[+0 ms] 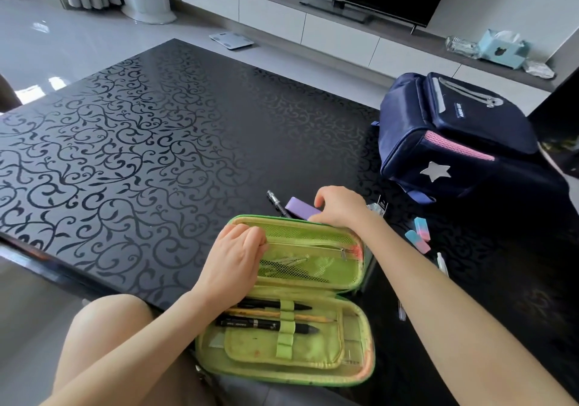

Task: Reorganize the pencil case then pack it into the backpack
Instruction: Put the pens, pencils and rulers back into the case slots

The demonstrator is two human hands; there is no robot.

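A green pencil case [291, 305] lies open at the bench's near edge; the navy backpack [454, 136] sits far right.

Your left hand [233, 260] and right hand [340, 206] were bare, with smooth knuckles; the nails were too small to make out. Your left forearm [156, 352] and right forearm [454, 311] were bare too, uncovered from the wrists to the picture's lower edge, with any sleeve beyond it. Your knee [103, 321] was bare and rounded, the leg below it uncovered to the bottom edge.
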